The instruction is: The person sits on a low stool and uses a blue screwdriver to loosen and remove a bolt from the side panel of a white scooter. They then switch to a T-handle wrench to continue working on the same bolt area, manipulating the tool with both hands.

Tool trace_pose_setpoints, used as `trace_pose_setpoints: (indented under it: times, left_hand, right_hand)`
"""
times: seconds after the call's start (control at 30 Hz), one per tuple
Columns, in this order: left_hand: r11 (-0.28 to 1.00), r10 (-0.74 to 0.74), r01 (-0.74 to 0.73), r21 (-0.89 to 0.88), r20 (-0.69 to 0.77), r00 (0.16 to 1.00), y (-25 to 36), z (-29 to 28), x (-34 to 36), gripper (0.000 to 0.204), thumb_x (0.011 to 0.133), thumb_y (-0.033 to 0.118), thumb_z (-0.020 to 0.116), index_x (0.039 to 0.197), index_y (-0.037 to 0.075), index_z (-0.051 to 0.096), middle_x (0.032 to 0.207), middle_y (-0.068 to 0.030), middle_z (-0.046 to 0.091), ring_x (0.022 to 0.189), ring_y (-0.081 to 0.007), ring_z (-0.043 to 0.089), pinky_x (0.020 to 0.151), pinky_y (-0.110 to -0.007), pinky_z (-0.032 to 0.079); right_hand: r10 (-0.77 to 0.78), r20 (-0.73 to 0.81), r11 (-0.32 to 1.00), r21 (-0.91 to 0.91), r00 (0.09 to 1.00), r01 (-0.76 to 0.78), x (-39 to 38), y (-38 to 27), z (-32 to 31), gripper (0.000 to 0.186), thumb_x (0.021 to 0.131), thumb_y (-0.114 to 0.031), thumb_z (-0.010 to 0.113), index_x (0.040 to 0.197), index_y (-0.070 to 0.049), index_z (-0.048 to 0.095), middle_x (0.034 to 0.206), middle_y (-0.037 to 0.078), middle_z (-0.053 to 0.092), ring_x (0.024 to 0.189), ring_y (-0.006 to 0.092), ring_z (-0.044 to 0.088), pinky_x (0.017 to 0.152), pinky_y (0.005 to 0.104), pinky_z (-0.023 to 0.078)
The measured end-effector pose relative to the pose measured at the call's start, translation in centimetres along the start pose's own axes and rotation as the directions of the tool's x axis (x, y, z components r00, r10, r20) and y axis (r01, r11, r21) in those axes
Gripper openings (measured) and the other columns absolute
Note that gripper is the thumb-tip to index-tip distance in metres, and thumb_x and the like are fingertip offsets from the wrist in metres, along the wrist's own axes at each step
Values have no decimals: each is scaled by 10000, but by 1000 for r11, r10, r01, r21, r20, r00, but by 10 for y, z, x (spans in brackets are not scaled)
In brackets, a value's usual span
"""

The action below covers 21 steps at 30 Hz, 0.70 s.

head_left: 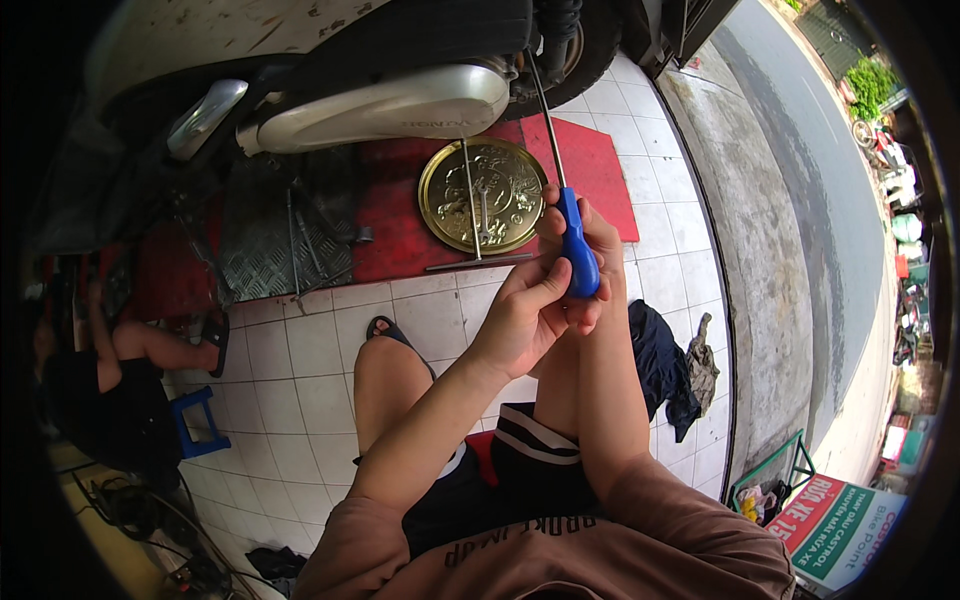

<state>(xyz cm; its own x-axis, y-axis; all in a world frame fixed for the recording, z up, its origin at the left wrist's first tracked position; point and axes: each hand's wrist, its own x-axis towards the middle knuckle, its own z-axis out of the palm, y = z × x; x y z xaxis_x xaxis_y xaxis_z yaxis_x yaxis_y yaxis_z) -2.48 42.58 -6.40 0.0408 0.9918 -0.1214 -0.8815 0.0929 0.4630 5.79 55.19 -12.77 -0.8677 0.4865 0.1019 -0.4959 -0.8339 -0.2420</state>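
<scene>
Brown shirt foremost, our left hand and right hand close their fingers round a blue-handled screwdriver pointing toward a motorbike.

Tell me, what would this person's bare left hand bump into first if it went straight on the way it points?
Past the blue, rounded screwdriver handle it grips, the left hand would probably meet the person's bare right hand, close by toward the picture's upper right; exact depth is unclear.
</scene>
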Motion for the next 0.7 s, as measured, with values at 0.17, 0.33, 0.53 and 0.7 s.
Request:
trace_pose_setpoints:
  times: [0.17, 0.33, 0.53, 0.7]
  left_hand:
    - [852, 175, -142, 505, -18, 984, 9, -11, 4, 268, 977, 245, 598, 1005, -21, 609, 795, -77, 644, 583, -105, 581, 531, -231, 476]
    - [769, 269, -250, 589, 57, 962, 8, -9, 3, 265, 827, 120, 787, 958, -23, 605, 772, -47, 649, 617, -74, 607, 527, -200, 474]
    - [818, 223, -227, 529, 73, 972, 2, -6, 2, 270, 896, 193, 720, 1013, -14, 593, 854, -76, 665, 711, -96, 620, 604, -204, 482]
    - [949, 103, -123, 289, 84, 991, -3, -8, 1, 304, 947, 245, 644, 1089, -16, 579, 959, -105, 671, 793, -112, 625, 639, -203, 479]
  right_hand:
    - [-17, -57, 992, -125, 998, 10, 5, -3, -7, 436, 868, -337, 722, 1077, 23, 594, 874, 156, 645, 616, 152, 598, 516, 221, 506]
    - [-8, -74, 975, -221, 997, -9, 6, -9, 1, 441, 820, -402, 761, 987, -19, 617, 736, 105, 602, 638, 146, 557, 521, 229, 465]
    - [-35, -76, 999, -39, 997, 32, 8, 4, 13, 510, 856, -389, 730, 1106, 20, 558, 818, 92, 585, 600, 118, 531, 449, 229, 454]
    - [3, 38, 1000, 4, 999, -3, 4, -2, 10, 542, 892, -341, 696, 1196, 63, 502, 895, 119, 596, 499, 69, 492, 375, 157, 427]
